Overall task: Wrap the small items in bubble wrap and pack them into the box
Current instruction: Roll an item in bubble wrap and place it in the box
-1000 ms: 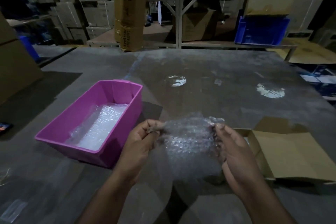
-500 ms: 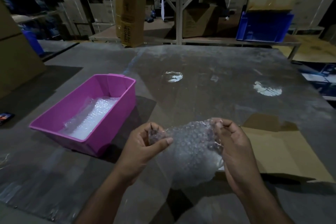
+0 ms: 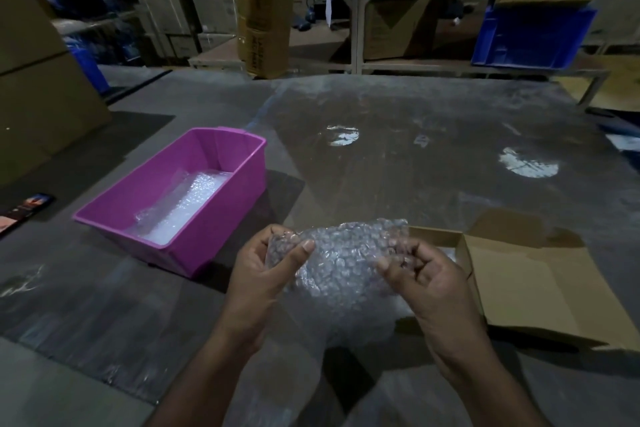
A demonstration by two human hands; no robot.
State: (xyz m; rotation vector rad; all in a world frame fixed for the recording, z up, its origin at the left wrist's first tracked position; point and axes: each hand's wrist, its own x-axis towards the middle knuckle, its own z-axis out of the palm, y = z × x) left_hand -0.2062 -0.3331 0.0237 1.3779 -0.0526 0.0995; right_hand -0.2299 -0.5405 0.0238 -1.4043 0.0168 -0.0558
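In the head view, a bundle of bubble wrap [image 3: 341,263] is held at the lower centre of the frame, above the table [image 3: 433,156]. It is pinched at its left end by the left hand [image 3: 266,274], thumb laid over the film, and gripped at its right end by the curled fingers of the right hand [image 3: 426,281]. The wrap is seen as a cloudy, crumpled, bubbled mass gathered into a rough roll; whether an item lies inside cannot be told. The wrapping is judged to be under way, not yet closed off. At the lower right, just beside the right hand, an open cardboard box [image 3: 519,288] is seen, its inside mostly hidden, so packing appears still to be done. At the centre left, a pink plastic tub [image 3: 221,239] is seen with more bubble wrap lying in it.
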